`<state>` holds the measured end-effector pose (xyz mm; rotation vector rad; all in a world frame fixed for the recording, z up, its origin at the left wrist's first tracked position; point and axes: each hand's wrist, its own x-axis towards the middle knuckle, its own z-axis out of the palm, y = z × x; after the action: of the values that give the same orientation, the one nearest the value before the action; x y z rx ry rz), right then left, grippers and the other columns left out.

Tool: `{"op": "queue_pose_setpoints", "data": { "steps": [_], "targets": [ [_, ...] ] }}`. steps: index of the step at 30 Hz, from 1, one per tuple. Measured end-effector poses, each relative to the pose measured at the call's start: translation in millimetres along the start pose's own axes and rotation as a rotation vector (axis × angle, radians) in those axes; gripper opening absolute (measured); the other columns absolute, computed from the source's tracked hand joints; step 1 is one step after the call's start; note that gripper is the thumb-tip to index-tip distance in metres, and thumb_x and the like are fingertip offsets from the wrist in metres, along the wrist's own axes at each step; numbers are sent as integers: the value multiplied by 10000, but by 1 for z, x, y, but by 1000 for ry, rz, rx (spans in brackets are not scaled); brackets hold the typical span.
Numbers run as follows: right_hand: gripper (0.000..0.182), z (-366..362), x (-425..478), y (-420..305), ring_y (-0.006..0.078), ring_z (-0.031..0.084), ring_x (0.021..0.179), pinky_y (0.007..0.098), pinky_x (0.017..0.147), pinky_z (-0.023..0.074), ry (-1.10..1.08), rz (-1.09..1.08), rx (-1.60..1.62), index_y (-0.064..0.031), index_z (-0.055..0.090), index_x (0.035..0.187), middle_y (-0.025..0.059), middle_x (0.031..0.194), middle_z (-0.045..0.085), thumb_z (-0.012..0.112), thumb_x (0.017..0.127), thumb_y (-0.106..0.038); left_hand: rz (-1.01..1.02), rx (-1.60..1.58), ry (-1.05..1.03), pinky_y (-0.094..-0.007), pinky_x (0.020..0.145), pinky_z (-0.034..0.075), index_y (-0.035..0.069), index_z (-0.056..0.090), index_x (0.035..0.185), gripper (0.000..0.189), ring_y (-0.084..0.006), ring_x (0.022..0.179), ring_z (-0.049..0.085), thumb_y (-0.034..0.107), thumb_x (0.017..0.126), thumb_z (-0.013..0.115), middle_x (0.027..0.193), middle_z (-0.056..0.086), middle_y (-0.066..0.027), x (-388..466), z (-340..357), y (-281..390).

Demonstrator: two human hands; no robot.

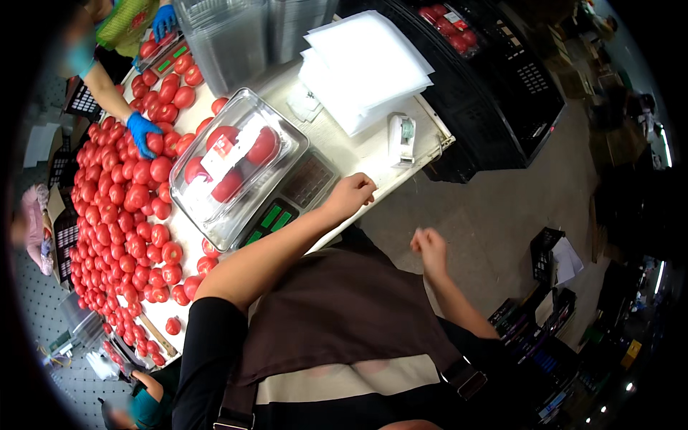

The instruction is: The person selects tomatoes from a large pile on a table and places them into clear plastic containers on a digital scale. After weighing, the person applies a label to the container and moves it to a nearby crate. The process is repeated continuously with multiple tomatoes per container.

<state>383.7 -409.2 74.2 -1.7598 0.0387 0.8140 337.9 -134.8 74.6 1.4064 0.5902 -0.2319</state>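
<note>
My left hand (352, 196) is loosely curled above the table's front edge, beside a digital scale (307, 180), and nothing shows in it. On the scale's metal platform sits a clear plastic container (244, 113) with several red tomatoes (263, 146) inside. A printed label (219, 157) is on the container, and glare hides part of it. Off the table, to the right, my right hand (431, 248) hangs in the air near my brown apron (344, 312). Its fingers are curled in, with nothing visible between them.
Loose tomatoes (115, 199) cover the table's left side. A co-worker's blue-gloved hand (143, 133) touches them. Stacked clear containers (223, 48), white sheets (365, 64) and a tape dispenser (402, 141) stand farther back. Black crates (473, 107) adjoin the table, one holding a packed container (449, 29).
</note>
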Motion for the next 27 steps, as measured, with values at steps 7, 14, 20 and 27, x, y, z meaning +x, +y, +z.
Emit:
{"op": "queue_pose_setpoints", "data": {
  "steps": [7, 14, 20, 27],
  "targets": [
    [210, 4, -7, 48, 93, 535, 656, 250, 627, 451, -118, 325, -5, -58, 572, 839, 27, 758, 613, 545, 996, -196, -203, -188, 60, -266, 716, 467, -14, 616, 997, 316, -120, 812, 577, 282, 903, 672, 916, 651, -73, 106, 77, -26],
    [205, -1, 17, 69, 97, 545, 656, 243, 629, 453, -154, 441, 28, -57, 590, 862, 36, 757, 628, 559, 982, -220, -485, -274, 264, -287, 658, 466, 11, 624, 917, 188, -165, 747, 633, 197, 893, 628, 807, 682, -83, 146, 96, -44],
    [201, -13, 25, 44, 95, 563, 644, 233, 606, 450, -357, 385, -34, -40, 611, 825, 45, 722, 644, 592, 959, -189, -93, -238, 461, -293, 703, 479, -3, 625, 888, 122, -161, 758, 615, 118, 877, 617, 839, 691, -89, 87, 72, -30],
    [225, 112, 36, -70, 81, 553, 634, 232, 611, 455, -858, 20, -284, -32, 617, 818, 31, 700, 635, 597, 965, -201, 676, 181, 988, -296, 748, 469, -3, 603, 885, 99, -167, 774, 581, 73, 875, 665, 820, 622, -72, -89, -95, 30]
  ]
}}
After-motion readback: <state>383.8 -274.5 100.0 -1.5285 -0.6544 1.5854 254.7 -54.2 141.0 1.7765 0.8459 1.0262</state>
